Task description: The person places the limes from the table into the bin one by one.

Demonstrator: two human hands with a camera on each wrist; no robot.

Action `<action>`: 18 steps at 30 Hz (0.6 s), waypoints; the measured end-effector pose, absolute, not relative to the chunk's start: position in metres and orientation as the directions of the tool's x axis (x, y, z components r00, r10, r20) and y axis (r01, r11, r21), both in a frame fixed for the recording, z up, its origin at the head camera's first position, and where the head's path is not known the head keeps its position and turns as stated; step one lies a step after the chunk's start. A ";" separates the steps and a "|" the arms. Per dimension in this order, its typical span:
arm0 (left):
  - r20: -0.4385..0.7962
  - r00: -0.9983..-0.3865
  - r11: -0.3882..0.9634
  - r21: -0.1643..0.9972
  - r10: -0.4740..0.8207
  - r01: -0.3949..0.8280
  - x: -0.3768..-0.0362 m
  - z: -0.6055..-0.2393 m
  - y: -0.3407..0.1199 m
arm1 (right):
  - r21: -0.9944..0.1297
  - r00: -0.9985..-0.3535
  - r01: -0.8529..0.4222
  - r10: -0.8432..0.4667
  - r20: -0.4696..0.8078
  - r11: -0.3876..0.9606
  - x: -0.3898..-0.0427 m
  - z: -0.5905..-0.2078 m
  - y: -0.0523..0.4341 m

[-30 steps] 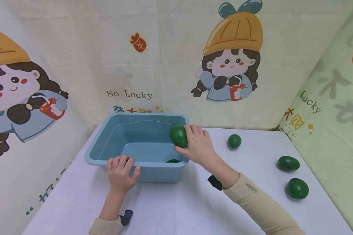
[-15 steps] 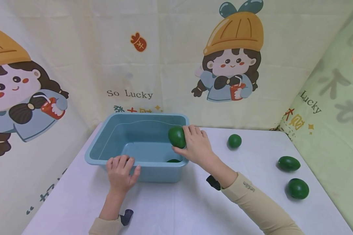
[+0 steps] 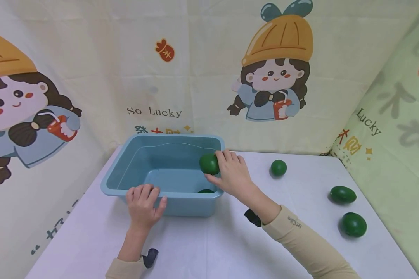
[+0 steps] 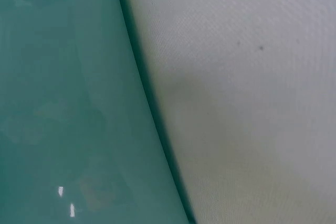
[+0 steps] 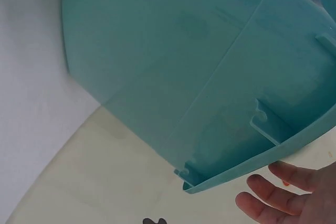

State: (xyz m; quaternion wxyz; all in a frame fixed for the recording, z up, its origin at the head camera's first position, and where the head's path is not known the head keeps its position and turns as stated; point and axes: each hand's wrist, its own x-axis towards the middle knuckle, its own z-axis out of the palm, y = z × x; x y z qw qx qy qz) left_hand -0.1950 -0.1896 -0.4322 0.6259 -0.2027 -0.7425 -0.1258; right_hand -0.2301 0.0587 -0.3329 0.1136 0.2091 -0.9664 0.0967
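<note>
A light blue plastic bin (image 3: 181, 203) stands on the white table. Over its front rim curl the fingers of my left hand (image 3: 143, 205). My right hand (image 3: 234, 174) reaches across the bin's right rim and holds a smooth dark green oval fruit (image 3: 208, 164) inside the opening. Below, a second green fruit (image 3: 206, 191) shows only its top above the front rim. In the right wrist view, the fingers (image 5: 273, 195) are beside the bin's rim (image 5: 236, 173), and the held fruit is hidden. The left wrist view shows the bin's wall (image 4: 68, 103) but no hand.
To the right on the table (image 3: 300, 248) lie a small round green fruit (image 3: 278, 167), a pointed oval one (image 3: 342, 195) and a larger rounded one (image 3: 354, 224). A printed cloth (image 3: 202, 77) hangs behind the bin.
My right hand has shifted slightly left with the green fruit, which sits a little lower and further into the bin. The left hand stays on the rim.
</note>
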 end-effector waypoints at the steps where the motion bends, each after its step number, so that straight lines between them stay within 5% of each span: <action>1: 0.981 -0.133 0.886 -0.067 0.143 0.459 -0.195 -0.432 -0.189 | -0.145 -0.887 -0.426 -0.381 0.263 0.893 -0.230 -0.333 0.059; 18: 0.977 -0.158 0.891 -0.058 0.144 0.450 -0.193 -0.433 -0.190 | -0.161 -0.884 -0.426 -0.371 0.285 0.890 -0.230 -0.334 0.063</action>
